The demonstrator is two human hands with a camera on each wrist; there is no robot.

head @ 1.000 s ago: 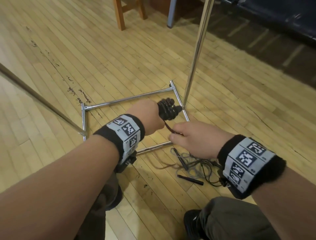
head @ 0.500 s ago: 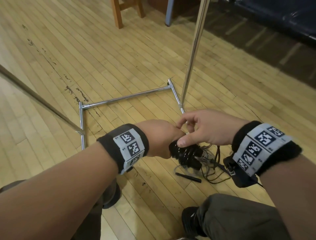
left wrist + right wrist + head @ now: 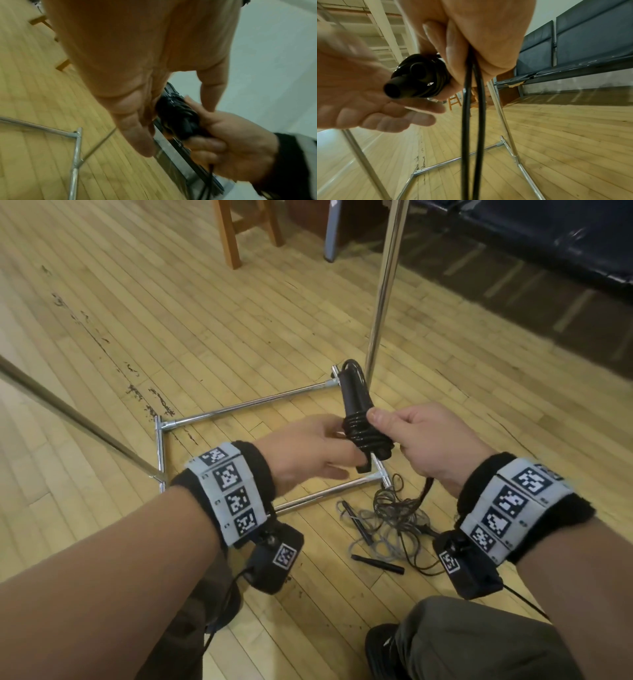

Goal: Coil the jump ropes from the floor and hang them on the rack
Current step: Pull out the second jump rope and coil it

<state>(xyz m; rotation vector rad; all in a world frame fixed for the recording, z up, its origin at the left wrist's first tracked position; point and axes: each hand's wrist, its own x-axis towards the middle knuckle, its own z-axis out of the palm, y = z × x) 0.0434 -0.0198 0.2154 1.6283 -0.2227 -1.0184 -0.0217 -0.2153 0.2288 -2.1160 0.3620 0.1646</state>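
A black jump rope (image 3: 364, 433), its cord wound round the two handles, tilts upward above the rack's chrome base (image 3: 246, 405). My right hand (image 3: 394, 426) grips the wound bundle (image 3: 419, 77), and two loose cord strands (image 3: 471, 121) hang down from that fist. My left hand (image 3: 337, 462) lies beside and under the bundle (image 3: 176, 116) with straight fingers (image 3: 393, 119), touching it without closing on it. More ropes (image 3: 387, 525), grey and black with thin handles, lie tangled on the floor under my right wrist. The rack's upright pole (image 3: 383, 285) rises just behind the bundle.
A slanted chrome pole (image 3: 68, 412) crosses the left side down to the base's corner. Wooden stool legs (image 3: 233, 234) and a grey leg (image 3: 330, 231) stand at the back. Dark padded seats (image 3: 548, 234) line the far right. My knee (image 3: 479, 642) and shoe are at the bottom.
The bundle dipped toward the floor pile, then came up and tilted upward. It passed from my left hand's grip into my right hand. My left hand has opened.
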